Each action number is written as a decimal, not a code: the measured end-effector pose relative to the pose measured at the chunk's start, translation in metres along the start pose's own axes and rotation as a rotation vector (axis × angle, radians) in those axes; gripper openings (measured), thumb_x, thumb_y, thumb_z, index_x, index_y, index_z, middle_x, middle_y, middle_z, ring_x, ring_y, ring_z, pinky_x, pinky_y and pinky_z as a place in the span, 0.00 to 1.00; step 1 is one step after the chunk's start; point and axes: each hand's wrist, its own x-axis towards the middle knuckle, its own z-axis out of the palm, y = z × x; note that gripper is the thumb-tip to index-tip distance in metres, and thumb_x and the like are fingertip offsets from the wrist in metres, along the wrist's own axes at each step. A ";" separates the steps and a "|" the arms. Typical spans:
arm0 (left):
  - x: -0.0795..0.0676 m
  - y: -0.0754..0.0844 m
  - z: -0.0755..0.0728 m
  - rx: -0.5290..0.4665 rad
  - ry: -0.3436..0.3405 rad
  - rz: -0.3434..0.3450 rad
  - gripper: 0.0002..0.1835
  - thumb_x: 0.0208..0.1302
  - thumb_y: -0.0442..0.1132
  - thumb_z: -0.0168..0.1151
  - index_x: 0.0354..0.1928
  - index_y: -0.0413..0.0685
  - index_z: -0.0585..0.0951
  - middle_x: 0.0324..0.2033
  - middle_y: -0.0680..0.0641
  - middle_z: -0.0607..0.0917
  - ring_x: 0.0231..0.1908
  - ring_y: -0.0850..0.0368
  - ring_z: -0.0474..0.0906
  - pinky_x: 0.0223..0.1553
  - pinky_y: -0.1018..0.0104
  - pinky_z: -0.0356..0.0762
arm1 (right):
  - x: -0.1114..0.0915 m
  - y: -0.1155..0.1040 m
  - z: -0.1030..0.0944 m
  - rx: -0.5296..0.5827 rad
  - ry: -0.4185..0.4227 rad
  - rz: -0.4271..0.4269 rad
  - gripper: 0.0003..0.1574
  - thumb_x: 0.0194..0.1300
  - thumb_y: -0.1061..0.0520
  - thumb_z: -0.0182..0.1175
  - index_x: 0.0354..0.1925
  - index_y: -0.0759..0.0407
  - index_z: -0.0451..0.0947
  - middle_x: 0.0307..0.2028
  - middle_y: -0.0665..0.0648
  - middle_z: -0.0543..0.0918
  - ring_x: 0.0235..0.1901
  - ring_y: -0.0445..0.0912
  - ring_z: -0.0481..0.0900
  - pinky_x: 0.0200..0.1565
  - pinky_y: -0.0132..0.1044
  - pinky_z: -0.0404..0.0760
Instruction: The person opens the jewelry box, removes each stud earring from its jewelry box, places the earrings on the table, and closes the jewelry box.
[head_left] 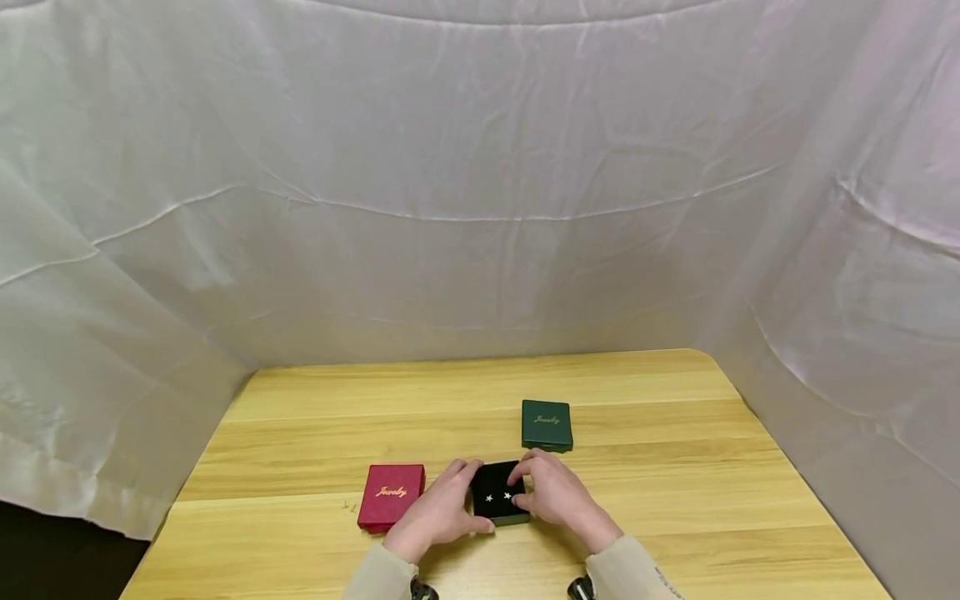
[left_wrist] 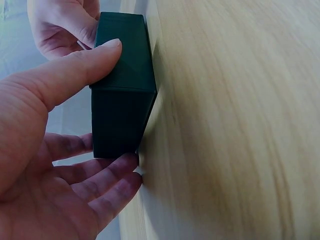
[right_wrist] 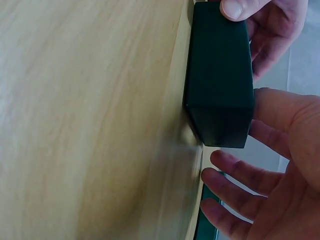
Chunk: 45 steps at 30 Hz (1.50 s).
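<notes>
Desk edges: the desk meets pale cloth at its 12 o'clock edge; the widest stretch of wood runs toward 3 o'clock.
Green jewelry box: on the desk between the left grip and right grip; red jewelry box at 9 o'clock, green lid at 1 o'clock.
Box heading: mouth up, near wall toward 6 o'clock; nearly square, long axis unclear.
Star earrings: 2 on the black pad, side by side along 9-to-3 o'clock.
Left grip: curled around the box's 9 o'clock side, holding it.
Right grip: thumb and index slightly apart over the pad; whether they touch an earring, I cannot tell.
Left wrist view: shows the thumb flat against the near wall.
Right wrist view: shows 3 fingers loose beside the box; its walls hide the earrings.
</notes>
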 end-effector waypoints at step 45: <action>0.000 0.002 0.000 0.010 0.005 0.008 0.51 0.47 0.53 0.78 0.70 0.39 0.66 0.60 0.40 0.72 0.53 0.47 0.75 0.55 0.48 0.75 | 0.002 0.002 0.004 0.047 0.014 -0.109 0.12 0.54 0.60 0.74 0.23 0.45 0.82 0.43 0.54 0.77 0.50 0.53 0.74 0.51 0.51 0.76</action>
